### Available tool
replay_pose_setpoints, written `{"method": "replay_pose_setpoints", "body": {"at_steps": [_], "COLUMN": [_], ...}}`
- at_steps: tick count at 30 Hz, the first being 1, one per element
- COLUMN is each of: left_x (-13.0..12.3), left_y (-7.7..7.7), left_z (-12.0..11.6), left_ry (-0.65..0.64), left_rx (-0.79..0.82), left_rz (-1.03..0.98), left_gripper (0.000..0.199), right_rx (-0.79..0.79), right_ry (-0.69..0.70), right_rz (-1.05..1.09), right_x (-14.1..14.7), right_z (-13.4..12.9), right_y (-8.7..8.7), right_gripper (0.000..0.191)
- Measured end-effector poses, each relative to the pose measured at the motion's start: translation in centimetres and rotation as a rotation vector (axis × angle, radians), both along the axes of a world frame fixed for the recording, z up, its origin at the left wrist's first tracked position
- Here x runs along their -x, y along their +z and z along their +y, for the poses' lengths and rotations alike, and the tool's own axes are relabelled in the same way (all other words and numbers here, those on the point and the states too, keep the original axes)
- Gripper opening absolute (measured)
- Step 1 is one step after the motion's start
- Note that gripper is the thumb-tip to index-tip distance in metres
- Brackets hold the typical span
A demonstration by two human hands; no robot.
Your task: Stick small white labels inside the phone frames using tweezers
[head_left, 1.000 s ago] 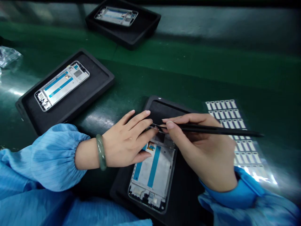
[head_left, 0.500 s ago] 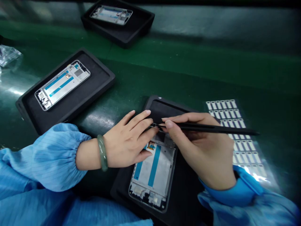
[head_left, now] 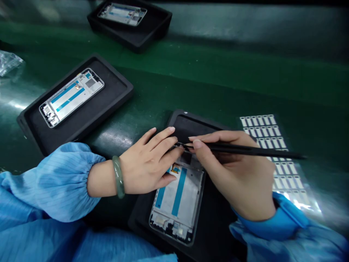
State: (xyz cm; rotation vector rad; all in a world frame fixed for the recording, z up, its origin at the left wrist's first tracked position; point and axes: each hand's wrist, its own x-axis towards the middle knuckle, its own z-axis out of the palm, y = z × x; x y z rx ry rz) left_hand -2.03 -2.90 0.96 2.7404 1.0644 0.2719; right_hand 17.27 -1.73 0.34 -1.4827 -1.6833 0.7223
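Note:
An opened phone frame [head_left: 177,196] with blue strips lies in a black tray [head_left: 215,222] in front of me. Over its upper left part rests my left hand [head_left: 149,163], palm down, its fingers spread and the fingertips at the phone's top end. My right hand [head_left: 231,167] pinches black tweezers [head_left: 245,149], whose tips reach the phone's top edge beside my left fingertips. Whatever lies at the tips is too small to tell.
Another phone frame [head_left: 72,97] sits in a black tray [head_left: 114,105] at the left. A third tray [head_left: 139,43] at the back holds a phone frame [head_left: 122,14]. A sheet of small labels [head_left: 268,131] lies at the right; a plastic bag [head_left: 9,62] is far left.
The rear end of the tweezers has shifted slightly right and down, along with my right hand. My left hand has stayed in place. The far trays appear slightly further left and up.

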Motion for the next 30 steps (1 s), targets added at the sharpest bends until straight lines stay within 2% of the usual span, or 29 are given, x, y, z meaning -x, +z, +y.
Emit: {"method": "replay_pose_setpoints", "body": {"at_steps": [3, 6, 15, 20, 30], "left_x": [0.0, -0.1, -0.1, -0.1, -0.1], "left_y": [0.1, 0.0, -0.1, -0.1, -0.2], "left_z": [0.0, 0.0, 0.0, 0.1, 0.0], "left_ry": [0.002, 0.007, 0.01, 0.009, 0.009], "left_rx": [0.006, 0.005, 0.0, -0.002, 0.002], "left_rz": [-0.001, -0.01, -0.014, -0.013, -0.025], "left_gripper": [0.058, 0.058, 0.058, 0.058, 0.058], "right_rx": [-0.052, -0.062, 0.033, -0.03, -0.032], "right_ry": [0.003, 0.019, 0.072, 0.066, 0.136], "right_rz": [-0.058, -0.012, 0.03, -0.084, -0.166], "right_x": [0.1, 0.0, -0.6, -0.2, -0.3], "right_z": [0.0, 0.2, 0.7, 0.8, 1.3], "right_y": [0.3, 0.5, 0.4, 0.9, 1.4], "right_gripper": [0.009, 0.009, 0.011, 0.01, 0.009]}}
